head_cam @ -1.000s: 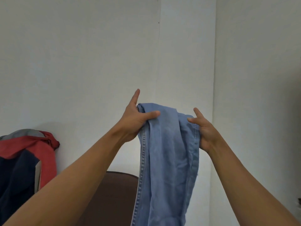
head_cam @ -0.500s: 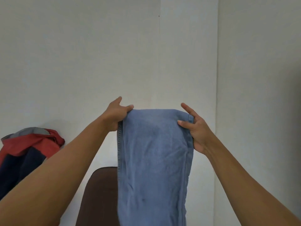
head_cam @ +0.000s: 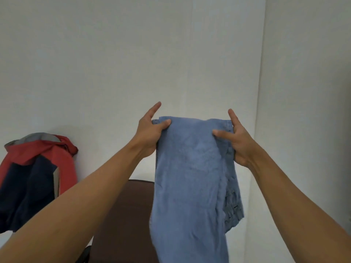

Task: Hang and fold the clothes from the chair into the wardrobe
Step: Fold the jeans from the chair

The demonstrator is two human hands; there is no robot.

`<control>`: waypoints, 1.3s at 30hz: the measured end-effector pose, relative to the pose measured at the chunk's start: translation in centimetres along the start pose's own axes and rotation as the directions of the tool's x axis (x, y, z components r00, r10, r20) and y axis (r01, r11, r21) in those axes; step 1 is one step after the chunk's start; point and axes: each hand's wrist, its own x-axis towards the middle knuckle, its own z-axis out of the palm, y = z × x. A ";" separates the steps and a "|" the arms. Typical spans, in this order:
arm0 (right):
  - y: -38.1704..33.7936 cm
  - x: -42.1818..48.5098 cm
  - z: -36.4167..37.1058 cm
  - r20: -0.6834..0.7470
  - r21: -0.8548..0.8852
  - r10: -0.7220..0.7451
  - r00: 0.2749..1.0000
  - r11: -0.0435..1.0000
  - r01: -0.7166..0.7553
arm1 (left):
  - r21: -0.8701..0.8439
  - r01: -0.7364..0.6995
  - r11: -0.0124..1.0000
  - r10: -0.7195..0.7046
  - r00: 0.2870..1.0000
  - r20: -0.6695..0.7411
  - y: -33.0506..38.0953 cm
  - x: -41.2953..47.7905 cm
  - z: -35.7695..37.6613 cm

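Light blue denim jeans (head_cam: 190, 177) hang folded over in front of me, held up at chest height against the white wall. My left hand (head_cam: 150, 135) pinches the top left corner between thumb and fingers, with the index finger pointing up. My right hand (head_cam: 235, 141) grips the top right edge, thumb across the front of the cloth and index finger raised. The lower part of the jeans runs out of the bottom of the view. Behind them stands the dark brown chair (head_cam: 123, 221), its back partly hidden by the jeans and my left arm.
A red, navy and grey jacket (head_cam: 36, 175) hangs at the left against the white wall (head_cam: 114, 63). A wall corner (head_cam: 260, 92) runs down at the right. The wardrobe is out of view.
The jeans were bunched between my hands, then spread wide; now the hands stay apart at the top corners and a second denim layer shows at the lower right.
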 end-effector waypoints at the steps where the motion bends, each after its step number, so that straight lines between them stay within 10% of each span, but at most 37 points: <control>1: -0.1 -0.1 -0.4 0.017 -0.035 0.006 1.000 0.999 -0.005 | 0.019 -0.023 1.000 0.023 1.000 0.002 0.0 0.2 0.2; 7: -0.5 -0.2 -0.8 -0.044 0.155 -0.019 0.999 0.988 0.025 | 0.078 -0.124 0.989 0.120 0.992 0.044 1.3 0.9 0.2; 17: -0.3 1.1 2.9 -0.031 -0.020 -0.147 0.989 0.989 0.146 | 0.445 -0.157 0.881 0.190 0.981 -0.030 2.8 1.4 -2.9; 21: -0.2 1.6 3.5 0.021 0.015 -0.177 0.984 0.984 0.177 | 0.280 0.096 0.955 -0.055 0.987 -0.151 4.4 1.1 -3.2; 25: 0.5 2.0 3.6 -0.084 -0.025 -0.223 0.971 0.975 0.222 | 0.082 0.342 0.936 -0.347 0.935 0.064 5.9 0.0 -3.7; 39: -1.2 1.2 1.9 -0.013 -0.430 -0.137 0.990 0.895 0.118 | 0.566 -0.168 0.807 0.230 0.972 -0.039 2.6 0.7 -3.7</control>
